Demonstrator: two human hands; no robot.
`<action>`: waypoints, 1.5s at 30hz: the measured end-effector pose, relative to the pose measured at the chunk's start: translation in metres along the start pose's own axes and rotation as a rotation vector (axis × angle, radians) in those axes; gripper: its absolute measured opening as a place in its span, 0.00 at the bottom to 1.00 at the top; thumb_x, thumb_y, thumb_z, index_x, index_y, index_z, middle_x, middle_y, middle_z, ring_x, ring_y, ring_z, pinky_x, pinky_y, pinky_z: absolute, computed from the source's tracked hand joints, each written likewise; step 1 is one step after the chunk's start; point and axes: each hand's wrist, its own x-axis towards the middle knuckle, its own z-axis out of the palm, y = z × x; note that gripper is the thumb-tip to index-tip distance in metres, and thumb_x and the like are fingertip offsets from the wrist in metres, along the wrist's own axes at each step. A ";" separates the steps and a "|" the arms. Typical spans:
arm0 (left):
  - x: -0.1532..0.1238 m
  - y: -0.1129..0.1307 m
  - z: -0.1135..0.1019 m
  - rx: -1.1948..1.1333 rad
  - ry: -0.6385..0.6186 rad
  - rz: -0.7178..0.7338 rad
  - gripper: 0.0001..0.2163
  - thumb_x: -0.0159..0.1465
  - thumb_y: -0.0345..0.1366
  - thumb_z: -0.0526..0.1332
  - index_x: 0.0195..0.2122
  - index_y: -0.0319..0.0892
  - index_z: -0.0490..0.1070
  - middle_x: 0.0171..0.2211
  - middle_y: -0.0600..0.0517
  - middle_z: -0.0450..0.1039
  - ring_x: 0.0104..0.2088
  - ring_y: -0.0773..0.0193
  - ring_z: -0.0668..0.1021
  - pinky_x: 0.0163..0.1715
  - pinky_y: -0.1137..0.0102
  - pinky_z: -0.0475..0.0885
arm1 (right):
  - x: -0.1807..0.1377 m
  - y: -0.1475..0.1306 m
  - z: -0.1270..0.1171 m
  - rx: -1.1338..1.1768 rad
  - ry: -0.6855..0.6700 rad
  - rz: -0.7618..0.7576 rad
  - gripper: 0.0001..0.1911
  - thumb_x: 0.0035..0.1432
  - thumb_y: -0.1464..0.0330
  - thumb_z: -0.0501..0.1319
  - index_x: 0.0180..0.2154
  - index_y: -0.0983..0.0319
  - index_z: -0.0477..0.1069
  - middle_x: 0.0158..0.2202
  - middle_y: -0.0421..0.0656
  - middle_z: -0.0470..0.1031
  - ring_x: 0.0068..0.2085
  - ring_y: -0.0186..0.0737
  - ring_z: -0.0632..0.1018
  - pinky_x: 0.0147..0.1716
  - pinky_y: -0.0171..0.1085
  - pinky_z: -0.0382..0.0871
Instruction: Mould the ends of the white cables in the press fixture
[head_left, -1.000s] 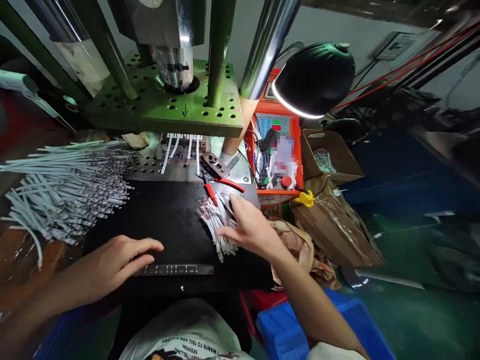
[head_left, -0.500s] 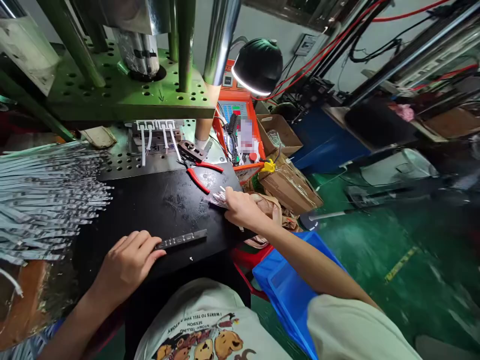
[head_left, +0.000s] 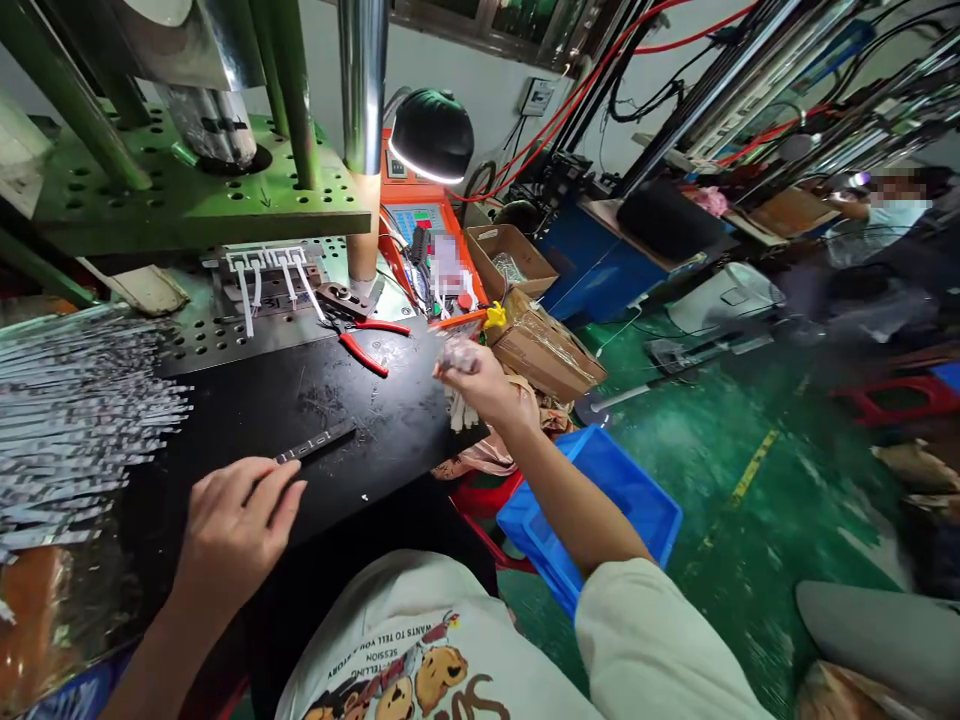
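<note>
My right hand (head_left: 480, 385) is closed round a bundle of white cable pieces (head_left: 459, 355) and holds it lifted at the right edge of the black work surface (head_left: 300, 400). The ends of the pieces hang below the fist. My left hand (head_left: 236, 525) rests on the black surface with fingers bent, fingertips on the near end of a thin dark metal bar (head_left: 315, 445). Red-handled pliers (head_left: 360, 350) lie farther back on the surface. White cable pieces (head_left: 270, 280) sit in the mould under the green press plate (head_left: 187, 195).
A large pile of white cables (head_left: 82, 410) lies at the left. An orange control box (head_left: 424, 235), a black lamp (head_left: 431, 135) and cardboard boxes (head_left: 547, 350) stand to the right. A blue bin (head_left: 600, 500) sits on the green floor. Another person (head_left: 885, 215) works far right.
My right hand gathered the loose white cable pieces off the black surface and lifted them toward its right edge. My view swung to the right. The left hand stayed by the metal bar.
</note>
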 end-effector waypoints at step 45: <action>0.142 0.048 0.073 -1.258 -0.276 -0.546 0.37 0.49 0.44 0.75 0.58 0.40 0.64 0.57 0.40 0.71 0.53 0.49 0.76 0.54 0.59 0.70 | -0.004 0.019 0.079 0.219 0.008 -0.250 0.06 0.50 0.67 0.61 0.33 0.62 0.71 0.32 0.40 0.73 0.34 0.38 0.75 0.32 0.33 0.66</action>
